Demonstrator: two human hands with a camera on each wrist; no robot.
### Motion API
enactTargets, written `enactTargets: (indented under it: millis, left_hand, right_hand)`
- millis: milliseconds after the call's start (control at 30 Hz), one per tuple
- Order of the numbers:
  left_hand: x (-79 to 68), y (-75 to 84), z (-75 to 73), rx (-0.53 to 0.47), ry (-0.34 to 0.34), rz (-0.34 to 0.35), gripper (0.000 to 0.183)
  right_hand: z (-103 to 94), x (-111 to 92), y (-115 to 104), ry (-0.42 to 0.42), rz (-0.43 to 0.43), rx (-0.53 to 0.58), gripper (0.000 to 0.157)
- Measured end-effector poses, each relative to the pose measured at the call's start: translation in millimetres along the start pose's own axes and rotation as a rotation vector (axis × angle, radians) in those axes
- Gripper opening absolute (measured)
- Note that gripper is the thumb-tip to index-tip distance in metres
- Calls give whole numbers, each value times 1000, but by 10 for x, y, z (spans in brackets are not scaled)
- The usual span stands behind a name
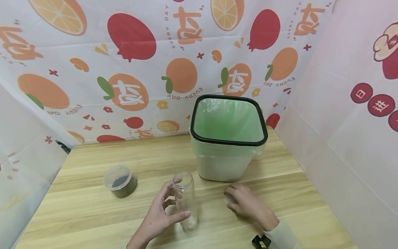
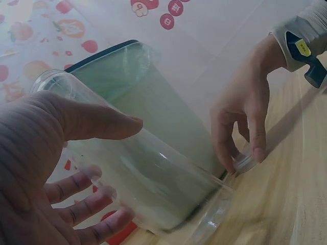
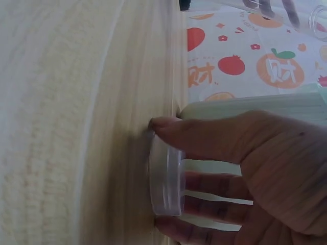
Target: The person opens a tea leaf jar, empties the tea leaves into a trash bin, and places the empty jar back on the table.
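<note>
In the head view a tall clear plastic jar [image 1: 187,202], its mouth uncovered, stands upright on the wooden table. My left hand [image 1: 158,216] grips it from the left, thumb at the near side and fingers behind; the thumb also lies along the jar wall in the left wrist view. Further right, my right hand [image 1: 248,204] reaches down to the table and holds a small round clear lid [image 3: 166,178] by its rim. Thumb and fingers are spread across that lid in the right wrist view, with the lid low over the wood.
A white trash bin [image 1: 222,167] with a black rim and pale green liner stands behind both hands. To the left sits a clear tub [image 1: 124,188] with dark contents and its lid tilted on top. Fruit-printed sheets [image 1: 186,124] hang behind and beside the table.
</note>
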State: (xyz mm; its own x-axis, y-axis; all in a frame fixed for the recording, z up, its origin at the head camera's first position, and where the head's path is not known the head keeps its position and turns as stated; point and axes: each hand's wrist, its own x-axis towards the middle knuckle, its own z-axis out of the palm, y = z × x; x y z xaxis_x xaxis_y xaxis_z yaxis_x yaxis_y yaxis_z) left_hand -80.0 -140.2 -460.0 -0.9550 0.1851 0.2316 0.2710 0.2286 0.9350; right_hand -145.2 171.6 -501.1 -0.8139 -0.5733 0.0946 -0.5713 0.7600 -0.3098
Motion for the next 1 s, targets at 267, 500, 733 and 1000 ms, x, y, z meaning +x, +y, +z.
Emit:
enactTargets:
  millis: [267, 500, 733, 1000]
  left_hand:
    - [-18, -23, 30, 10, -4, 2, 89]
    - [-18, -12, 28, 7, 1, -35, 90]
    - [1, -5, 21, 30, 10, -6, 93]
    - [1, -4, 4, 52, 15, 36, 94]
  right_hand:
    - [-28, -4, -7, 50, -58, 15, 29]
    - [-142, 7, -94, 123, -123, 20, 38]
    - [-381, 38, -253, 278, -203, 5, 45]
    - [-654, 108, -396, 364, -292, 35, 49]
